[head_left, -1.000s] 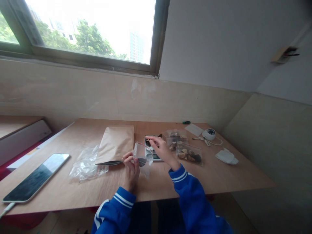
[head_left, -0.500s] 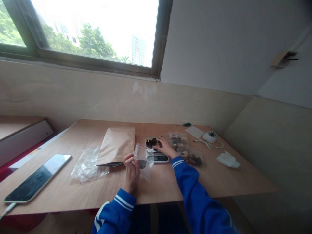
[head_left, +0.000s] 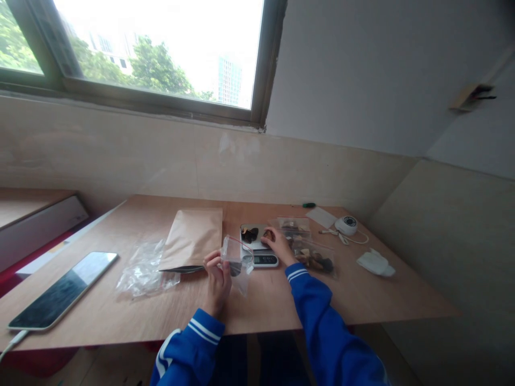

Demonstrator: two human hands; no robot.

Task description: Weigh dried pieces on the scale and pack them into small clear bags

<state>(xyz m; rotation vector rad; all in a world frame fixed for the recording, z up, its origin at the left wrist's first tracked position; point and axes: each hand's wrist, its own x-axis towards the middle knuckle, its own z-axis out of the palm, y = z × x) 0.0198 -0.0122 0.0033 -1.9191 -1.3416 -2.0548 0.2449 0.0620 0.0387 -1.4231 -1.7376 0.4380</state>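
Note:
My left hand (head_left: 217, 277) is closed on a clear zip bag (head_left: 238, 268) with a red strip, held up in front of the scale; something dark shows inside it. The white digital scale (head_left: 266, 261) stands at the middle of the table, its display facing me. Dark dried pieces (head_left: 250, 235) lie on the left of its plate. My right hand (head_left: 278, 245) pinches a brown dried piece (head_left: 266, 236) over the plate's right side; whether it touches the plate I cannot tell. Filled zip bags (head_left: 316, 259) of dried pieces lie right of the scale, partly behind my right hand.
Left of the scale lie a brown paper pouch (head_left: 193, 236) and crumpled clear bags (head_left: 147, 271). A phone (head_left: 62, 289) on a cable is at far left. At right are a white dome camera (head_left: 346, 225), a crumpled tissue (head_left: 376, 263) and a green-handled tool (head_left: 309, 205).
My right hand has drawn back to the right across the scale plate with a brown piece, away from the dark pieces at left. The left hand keeps its hold on the bag.

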